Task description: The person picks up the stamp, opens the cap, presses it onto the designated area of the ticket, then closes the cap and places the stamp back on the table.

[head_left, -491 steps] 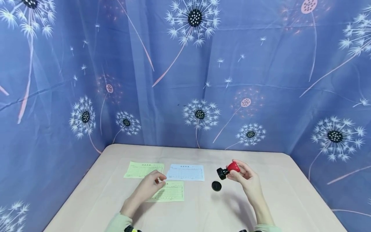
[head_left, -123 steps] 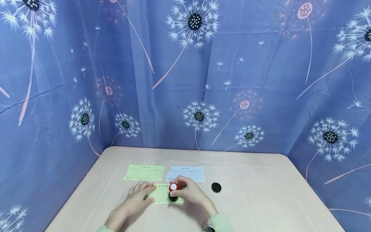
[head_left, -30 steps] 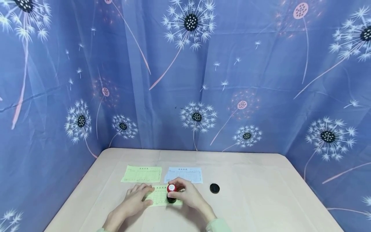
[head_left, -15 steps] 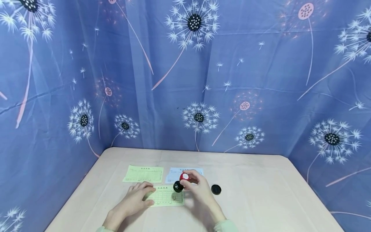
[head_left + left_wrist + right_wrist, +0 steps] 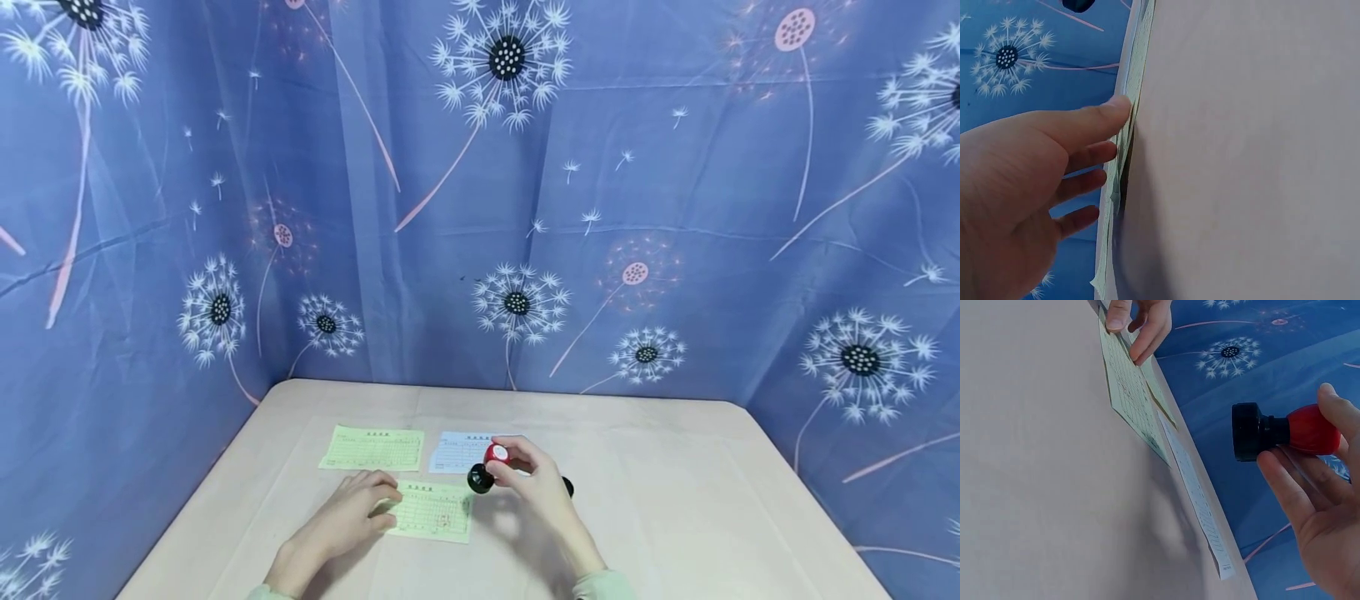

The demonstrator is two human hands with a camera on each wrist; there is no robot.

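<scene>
My right hand [image 5: 536, 479] holds a self-inking stamp [image 5: 497, 454] by its red knob, thumb on one side and fingers on the other. In the right wrist view the stamp's black base [image 5: 1247, 432] faces sideways, well off the table. My left hand [image 5: 348, 512] rests with relaxed fingers on the left end of the front green form [image 5: 427, 504], thumb and fingertips [image 5: 1119, 106] at the paper. A red stamp mark [image 5: 444, 520] shows on the right part of this form's grid.
Behind lie another green form [image 5: 372, 448] and a blue form [image 5: 452, 454], the latter partly covered by my right hand. A round black cap [image 5: 568, 487] peeks out beside the right hand. A blue dandelion-print curtain [image 5: 420, 250] surrounds the pale table [image 5: 675, 500].
A second ago the stamp stood on the front form. My right hand has lifted it up and right, baring the red mark. The form has turned slightly; my left hand stays on it.
</scene>
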